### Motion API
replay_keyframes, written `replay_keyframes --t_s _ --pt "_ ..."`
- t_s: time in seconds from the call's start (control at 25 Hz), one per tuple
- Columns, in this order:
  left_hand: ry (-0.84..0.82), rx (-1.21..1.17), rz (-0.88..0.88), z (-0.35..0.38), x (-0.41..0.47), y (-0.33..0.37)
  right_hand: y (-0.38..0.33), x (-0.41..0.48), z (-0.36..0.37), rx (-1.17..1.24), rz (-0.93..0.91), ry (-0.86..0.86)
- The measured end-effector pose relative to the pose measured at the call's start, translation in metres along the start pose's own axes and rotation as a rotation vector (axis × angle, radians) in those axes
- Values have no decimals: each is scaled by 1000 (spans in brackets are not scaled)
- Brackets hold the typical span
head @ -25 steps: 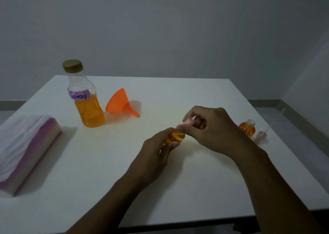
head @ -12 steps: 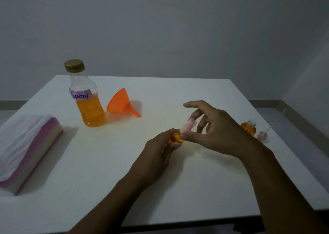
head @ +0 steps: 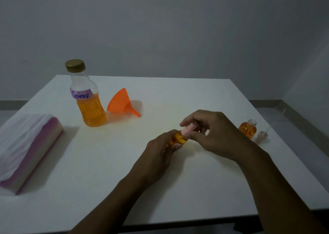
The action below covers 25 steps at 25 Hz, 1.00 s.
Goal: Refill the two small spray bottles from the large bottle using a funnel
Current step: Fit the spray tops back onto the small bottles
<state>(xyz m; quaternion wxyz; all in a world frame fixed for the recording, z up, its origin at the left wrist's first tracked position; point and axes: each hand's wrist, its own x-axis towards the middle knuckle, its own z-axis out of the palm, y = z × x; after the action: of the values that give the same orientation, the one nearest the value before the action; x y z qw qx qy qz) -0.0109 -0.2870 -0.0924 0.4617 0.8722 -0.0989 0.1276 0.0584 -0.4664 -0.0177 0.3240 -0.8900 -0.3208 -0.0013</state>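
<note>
Your left hand is curled round a small spray bottle of orange liquid. It holds the bottle tilted toward the right, low over the table, a little right of the middle and nearer the front edge than the back. Whether the bottle touches the tabletop cannot be told. Your right hand meets it from the right, thumb and fingertips pinching the pink spray cap on the bottle's neck; how far that cap is screwed on does not show. The second small bottle stands upright near the right edge with its neck open and orange liquid filling most of it. Its spray head lies on the table just beside it, toward that edge, with the thin tube slanting up and away. The large bottle stands upright toward the back left corner with its gold lid on. It is roughly half full of orange liquid and wears a purple label reading "Spray". The orange funnel lies on its side just right of the large bottle, its spout pointing toward the front right. A wrapped pink-and-white stack lies along the left edge.
</note>
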Motion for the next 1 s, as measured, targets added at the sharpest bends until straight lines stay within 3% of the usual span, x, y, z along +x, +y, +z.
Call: replay_keyframes --t_s 0.36,0.48,0.6,0.68,1.0 --pt "175 356 60 14 -1 -5 -9 5 24 -5 104 196" --pt "160 254 34 11 1 -7 -12 5 29 98 91 165" --pt "164 115 -105 -4 1 -7 -12 3 30 255 165 71" --pt "194 56 -210 -18 -2 -10 -6 -1 26 251 227 41" --pt "331 -32 -351 -38 -13 -29 10 -33 20 81 258 -37"
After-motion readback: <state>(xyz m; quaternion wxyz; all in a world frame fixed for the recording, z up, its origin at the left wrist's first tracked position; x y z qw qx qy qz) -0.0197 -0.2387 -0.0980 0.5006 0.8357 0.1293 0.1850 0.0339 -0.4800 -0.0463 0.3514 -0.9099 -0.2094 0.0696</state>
